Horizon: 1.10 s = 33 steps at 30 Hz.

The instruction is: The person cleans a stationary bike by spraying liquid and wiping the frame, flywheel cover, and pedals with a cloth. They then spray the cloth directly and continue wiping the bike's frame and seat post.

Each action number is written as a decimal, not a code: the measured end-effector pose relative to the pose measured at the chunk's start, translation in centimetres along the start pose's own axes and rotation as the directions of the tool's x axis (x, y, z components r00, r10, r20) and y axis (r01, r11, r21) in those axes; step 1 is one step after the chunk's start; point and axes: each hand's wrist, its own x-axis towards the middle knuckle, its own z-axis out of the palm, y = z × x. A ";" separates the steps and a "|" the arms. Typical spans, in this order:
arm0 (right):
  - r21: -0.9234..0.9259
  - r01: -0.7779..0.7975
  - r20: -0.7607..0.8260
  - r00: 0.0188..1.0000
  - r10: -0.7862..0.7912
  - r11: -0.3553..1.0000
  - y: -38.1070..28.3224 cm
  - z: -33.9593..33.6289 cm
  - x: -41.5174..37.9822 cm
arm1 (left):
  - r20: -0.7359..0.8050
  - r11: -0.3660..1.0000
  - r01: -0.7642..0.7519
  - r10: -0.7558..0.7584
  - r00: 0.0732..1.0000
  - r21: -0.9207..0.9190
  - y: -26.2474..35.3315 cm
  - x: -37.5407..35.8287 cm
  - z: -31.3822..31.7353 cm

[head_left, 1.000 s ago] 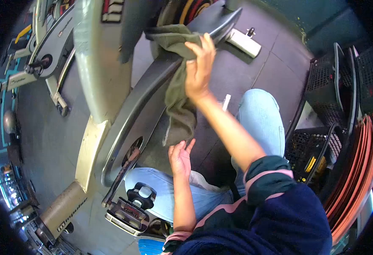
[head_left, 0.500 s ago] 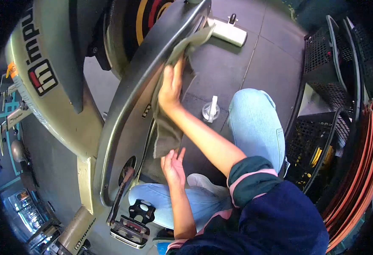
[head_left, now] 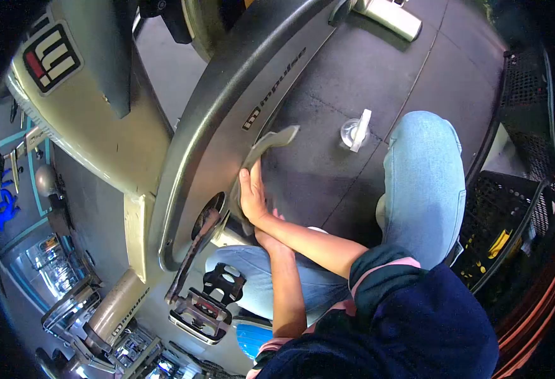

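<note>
My right hand (head_left: pixel 253 197) presses a grey cloth (head_left: pixel 270 143) against the side panel of an exercise bike (head_left: pixel 208 161), a little above the crank. The hand's fingers lie long against the cloth, whose upper end curls away from the panel. Just below the right wrist is my left hand (head_left: pixel 272 237), near the cloth's lower part. Its fingers are mostly hidden behind the right forearm. Under the hands, the crank arm (head_left: pixel 192 260) runs down to a pedal (head_left: pixel 200 316) with a black strap.
On the dark tiled floor stands a clear bottle with a white spray top (head_left: pixel 358 131). A black perforated rack (head_left: pixel 502 208) is to the right, beside my bent knee (head_left: pixel 423 170). A blue ball-like object (head_left: pixel 252 340) lies below the pedal. A beige frame (head_left: pixel 100 136) rises at left.
My right hand and the cloth have moved down the panel toward the crank, uncovering the lettering above. The left hand has gone behind the right wrist. The view has shifted.
</note>
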 end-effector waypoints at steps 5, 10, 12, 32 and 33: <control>0.161 -0.264 -0.076 0.957 0.278 0.951 -0.6 -2.0 2.2 | 0.191 0.983 0.119 -0.091 0.977 -0.140 2.0 -0.7 2.5; 0.566 -0.053 -0.240 0.944 0.226 0.823 -3.4 -4.1 9.7 | 0.301 0.906 0.187 -0.071 0.951 -0.380 1.8 0.2 2.7; 0.567 -0.099 -0.212 0.942 0.261 0.818 -3.9 -3.9 9.3 | 0.291 0.907 0.177 -0.063 0.955 -0.383 1.8 0.3 2.3; 0.792 -0.438 0.175 0.830 0.529 0.425 -5.7 -7.0 14.1 | 0.429 0.876 0.286 -0.103 0.898 -0.388 1.5 2.2 2.8; 0.803 -0.396 0.134 0.848 0.512 0.445 -5.7 -7.3 14.7 | 0.431 0.877 0.289 -0.106 0.896 -0.384 1.5 2.1 3.0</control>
